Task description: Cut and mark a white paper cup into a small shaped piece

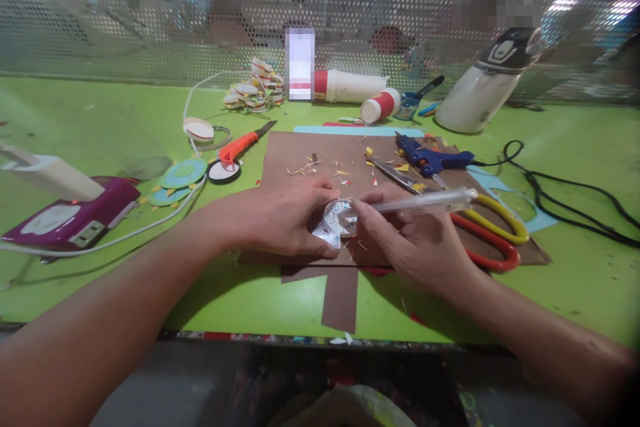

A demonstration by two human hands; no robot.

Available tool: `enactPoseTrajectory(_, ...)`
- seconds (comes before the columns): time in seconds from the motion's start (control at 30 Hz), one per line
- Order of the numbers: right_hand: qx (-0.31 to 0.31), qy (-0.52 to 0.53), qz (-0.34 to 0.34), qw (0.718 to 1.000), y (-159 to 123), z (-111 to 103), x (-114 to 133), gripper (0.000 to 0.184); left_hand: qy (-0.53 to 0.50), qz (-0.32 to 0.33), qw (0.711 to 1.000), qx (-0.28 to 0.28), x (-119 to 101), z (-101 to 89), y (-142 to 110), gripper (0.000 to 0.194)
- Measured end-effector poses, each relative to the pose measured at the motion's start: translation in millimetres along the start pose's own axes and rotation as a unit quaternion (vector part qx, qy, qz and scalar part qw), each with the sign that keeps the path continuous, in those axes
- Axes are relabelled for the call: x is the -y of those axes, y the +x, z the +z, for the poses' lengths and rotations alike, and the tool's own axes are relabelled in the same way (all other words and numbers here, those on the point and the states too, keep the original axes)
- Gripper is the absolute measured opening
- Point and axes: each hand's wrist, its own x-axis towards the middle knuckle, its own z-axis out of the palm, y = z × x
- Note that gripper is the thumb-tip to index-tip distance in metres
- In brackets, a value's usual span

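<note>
My right hand [415, 237] is closed around a clear-barrelled pen [430, 201], its tip end at a small round piece [345, 225] with a speckled silvery look. Beneath that round piece lies a shiny patterned sheet [326, 239]. With thumb and fingertips, my left hand [273, 217] presses the sheet and the round piece's left edge against a brown board [290, 153]; its other fingers are partly hidden. Just beyond my right hand lie scissors [500, 213] with yellow and red handles, partly covered by the hand.
A blue glue gun [430, 157] with a black cable sits at the right, before a leaning bottle [483, 93]. Paper cups [345, 87], a phone [300, 63] and stacked discs [255, 90] line the back. An orange cutter [245, 145] and purple power strip [75, 213] lie left.
</note>
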Motion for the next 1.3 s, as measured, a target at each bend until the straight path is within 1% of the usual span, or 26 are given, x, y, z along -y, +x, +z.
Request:
enactPoseTrajectory(0.2, 0.004, 0.017, 0.006, 1.0, -1.0, -0.3, -0.2, 0.014, 0.003, 0.0, 1.0, 0.001, -0.3, 0.2, 0.9, 0.042)
enactPoseTrajectory(0.83, 0.02, 0.052, -0.014, 0.998, -1.5, -1.1, 3.6, 0.016, -0.003, -0.003, 1.0, 0.008, -1.0, -0.4, 1.2, 0.041)
enactPoseTrajectory(1.03, 0.022, 0.049, -0.006, 0.999, -1.7, -1.0, 3.1, 0.017, -0.001, 0.0, 1.0, 0.006, -0.5, 0.0, 1.4, 0.041)
enactPoseTrajectory(1.2, 0.029, 0.054, 0.014, 0.998, -3.1, -1.7, 2.7, 0.018, -0.003, 0.007, 1.0, 0.001, -0.2, 0.2, 1.6, 0.04)
enactPoseTrajectory(1.3, 0.03, 0.056, 0.012, 0.998, -3.9, -1.8, 1.9, 0.017, 0.0, 0.007, 1.0, -0.001, 0.3, 0.6, 1.5, 0.04)
